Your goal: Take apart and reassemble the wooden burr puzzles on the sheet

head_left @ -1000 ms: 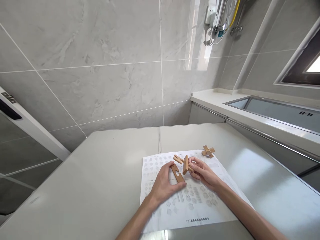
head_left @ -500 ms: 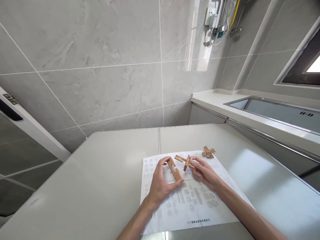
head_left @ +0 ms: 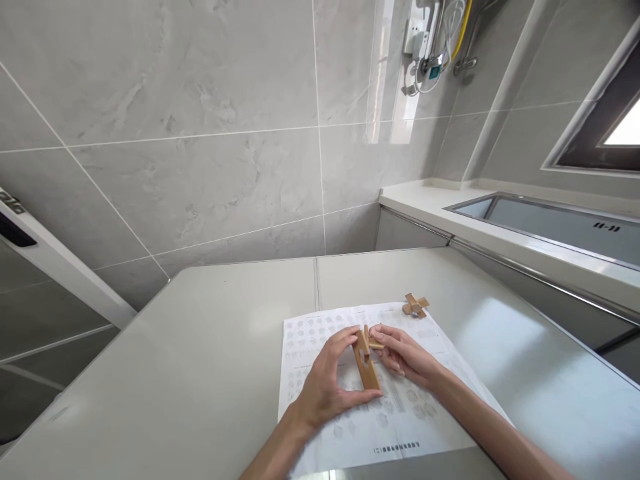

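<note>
My left hand (head_left: 333,373) grips a flat notched wooden puzzle piece (head_left: 369,373) by its two ends, thumb at the near end and fingers at the far end. My right hand (head_left: 403,350) pinches crossed wooden puzzle pieces (head_left: 376,344), which meet the notched piece near its cut-out; part of them is hidden behind it and by my fingers. Both hands are above a printed instruction sheet (head_left: 310,333) with rows of small drawings. Beyond my right hand, another small cluster of crossed wooden pieces (head_left: 415,305) rests at the sheet's far right corner.
The sheet lies on a pale table (head_left: 210,360) with a seam across it. A counter (head_left: 415,199) with an inset sink (head_left: 560,223) runs along the right. Behind stands a grey tiled wall (head_left: 200,187), with a socket (head_left: 414,37) and cables higher up.
My left hand has moved right and slightly nearer with the notched piece. The crossed pieces in my right hand, held apart from it before, now meet it at the cut-out.
</note>
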`<state>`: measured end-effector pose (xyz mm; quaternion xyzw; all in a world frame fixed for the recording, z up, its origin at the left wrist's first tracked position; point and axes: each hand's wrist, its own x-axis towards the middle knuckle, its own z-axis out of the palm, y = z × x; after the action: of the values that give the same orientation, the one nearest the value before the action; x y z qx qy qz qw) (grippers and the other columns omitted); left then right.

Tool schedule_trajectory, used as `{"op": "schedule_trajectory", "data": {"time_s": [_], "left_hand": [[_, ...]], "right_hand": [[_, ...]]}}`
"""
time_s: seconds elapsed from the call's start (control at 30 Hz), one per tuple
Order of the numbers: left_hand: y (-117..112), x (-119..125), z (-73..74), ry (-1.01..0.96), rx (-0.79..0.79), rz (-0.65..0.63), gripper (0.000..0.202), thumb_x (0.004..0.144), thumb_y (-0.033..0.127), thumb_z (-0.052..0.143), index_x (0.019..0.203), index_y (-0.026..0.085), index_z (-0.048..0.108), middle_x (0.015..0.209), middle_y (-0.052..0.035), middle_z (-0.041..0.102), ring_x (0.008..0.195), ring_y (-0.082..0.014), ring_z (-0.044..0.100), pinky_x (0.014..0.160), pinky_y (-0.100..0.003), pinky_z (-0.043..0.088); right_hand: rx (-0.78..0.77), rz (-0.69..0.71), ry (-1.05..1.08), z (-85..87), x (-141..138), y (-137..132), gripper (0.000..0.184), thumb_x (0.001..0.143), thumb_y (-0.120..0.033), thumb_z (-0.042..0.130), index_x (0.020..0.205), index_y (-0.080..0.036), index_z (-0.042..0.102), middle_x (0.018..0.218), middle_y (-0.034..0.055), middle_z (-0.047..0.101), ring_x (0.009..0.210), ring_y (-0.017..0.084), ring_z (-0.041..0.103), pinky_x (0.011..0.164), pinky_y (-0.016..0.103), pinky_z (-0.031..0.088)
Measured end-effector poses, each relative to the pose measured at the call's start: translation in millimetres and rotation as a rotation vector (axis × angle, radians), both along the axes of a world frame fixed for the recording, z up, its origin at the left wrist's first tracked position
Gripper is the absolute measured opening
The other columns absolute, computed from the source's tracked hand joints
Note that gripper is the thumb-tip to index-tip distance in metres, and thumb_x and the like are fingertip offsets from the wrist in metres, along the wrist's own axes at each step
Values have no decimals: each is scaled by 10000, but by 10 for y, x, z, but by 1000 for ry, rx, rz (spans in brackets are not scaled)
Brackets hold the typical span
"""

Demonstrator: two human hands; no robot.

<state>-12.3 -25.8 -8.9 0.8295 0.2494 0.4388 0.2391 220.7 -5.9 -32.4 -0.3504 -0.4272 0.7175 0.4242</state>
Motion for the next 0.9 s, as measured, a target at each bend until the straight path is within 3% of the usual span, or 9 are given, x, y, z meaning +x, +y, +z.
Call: {"op": "schedule_trajectory", "data": {"time_s": [0.3,0.47,0.9], "left_hand": [[-5,-14,63,79,97,-31,992,825,408,904,1602,382,287,1575,-149,529,1460,-354,535,1148,-587,523],[-4,-18,108,95,130,-55,1018,841,376,894,1628,404,250,1598,-143,517,1467,-355,534,1132,-572,538],[-10,-34,182,136,206,-133,1048,873,351,871,1648,417,169,1598,-133,533,1450,-352,560,1123,-541,532]], "right_hand": [[-37,53,56,37,38,-7,449,862,-567,845,887,-201,587,655,-81,566,344,9,333,299,145,252],[-52,160,33,46,70,-1,425,882,-551,831,865,-206,585,594,-108,496,337,16,318,299,147,246],[-57,207,64,38,150,9,435,892,-532,830,817,-200,559,560,-114,483,330,9,280,293,145,197]]}}
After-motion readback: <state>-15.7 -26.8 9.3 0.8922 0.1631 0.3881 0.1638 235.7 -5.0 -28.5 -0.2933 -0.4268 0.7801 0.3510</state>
